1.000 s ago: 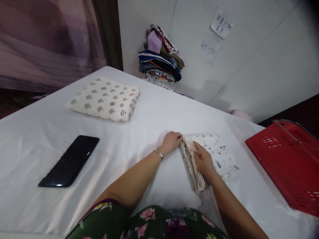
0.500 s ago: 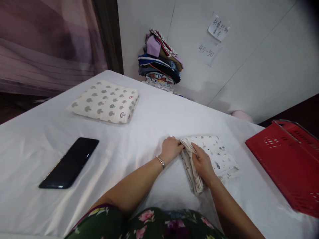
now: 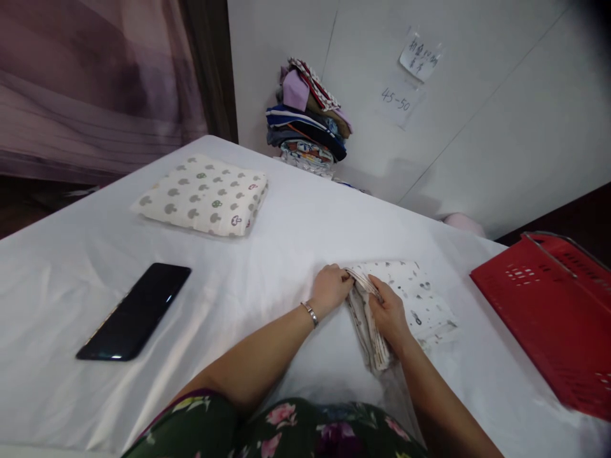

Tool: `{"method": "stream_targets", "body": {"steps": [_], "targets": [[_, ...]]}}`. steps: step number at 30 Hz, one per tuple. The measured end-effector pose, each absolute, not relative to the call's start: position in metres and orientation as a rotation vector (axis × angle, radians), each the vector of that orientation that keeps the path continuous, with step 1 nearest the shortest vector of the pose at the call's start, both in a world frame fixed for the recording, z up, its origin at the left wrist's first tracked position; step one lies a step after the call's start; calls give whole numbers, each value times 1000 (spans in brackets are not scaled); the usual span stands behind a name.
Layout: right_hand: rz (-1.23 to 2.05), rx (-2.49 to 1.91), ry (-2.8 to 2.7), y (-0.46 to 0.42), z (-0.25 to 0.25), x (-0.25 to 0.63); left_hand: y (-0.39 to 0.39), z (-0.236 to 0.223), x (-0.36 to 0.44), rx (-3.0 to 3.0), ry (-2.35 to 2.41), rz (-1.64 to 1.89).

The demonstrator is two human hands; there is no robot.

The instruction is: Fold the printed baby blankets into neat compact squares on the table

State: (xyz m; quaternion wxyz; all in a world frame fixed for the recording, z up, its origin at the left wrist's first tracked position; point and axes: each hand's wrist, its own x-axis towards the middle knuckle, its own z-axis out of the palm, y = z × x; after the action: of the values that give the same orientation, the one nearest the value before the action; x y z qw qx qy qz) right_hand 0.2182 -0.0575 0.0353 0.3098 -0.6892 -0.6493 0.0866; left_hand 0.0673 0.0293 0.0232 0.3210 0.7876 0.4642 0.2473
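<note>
Red basket [image 3: 544,324] right of printed cloth [image 3: 405,283], black phone [image 3: 136,312] left, mushroom-print bundle [image 3: 203,197] farther back.
Pale wall [image 3: 477,70] behind white-covered table [image 3: 291,222], where left hand [image 3: 331,286] and right hand [image 3: 389,313] grip the cloth's folded layers.

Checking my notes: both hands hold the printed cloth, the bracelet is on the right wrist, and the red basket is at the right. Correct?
Not quite: the head view shows the bracelet on the left wrist. The left hand and right hand do hold the printed cloth, and the red basket is at the right.
</note>
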Motion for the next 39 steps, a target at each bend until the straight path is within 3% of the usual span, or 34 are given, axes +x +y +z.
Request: {"method": "stream_targets", "body": {"steps": [6, 13, 24, 34, 39], "targets": [[256, -1795, -1669, -58, 35, 216, 30, 24, 68, 2117, 1257, 588], [212, -1799, -1719, -56, 34, 216, 30, 22, 67, 2286, 1073, 836], [241, -1806, -1740, -54, 34, 215, 30, 21, 68, 2063, 1293, 726], [117, -2093, -2063, -26, 79, 202, 30, 20, 69, 2241, 1136, 885], [232, -2025, -2209, 4, 82, 208, 32, 14, 70, 2264, 1114, 916]]}}
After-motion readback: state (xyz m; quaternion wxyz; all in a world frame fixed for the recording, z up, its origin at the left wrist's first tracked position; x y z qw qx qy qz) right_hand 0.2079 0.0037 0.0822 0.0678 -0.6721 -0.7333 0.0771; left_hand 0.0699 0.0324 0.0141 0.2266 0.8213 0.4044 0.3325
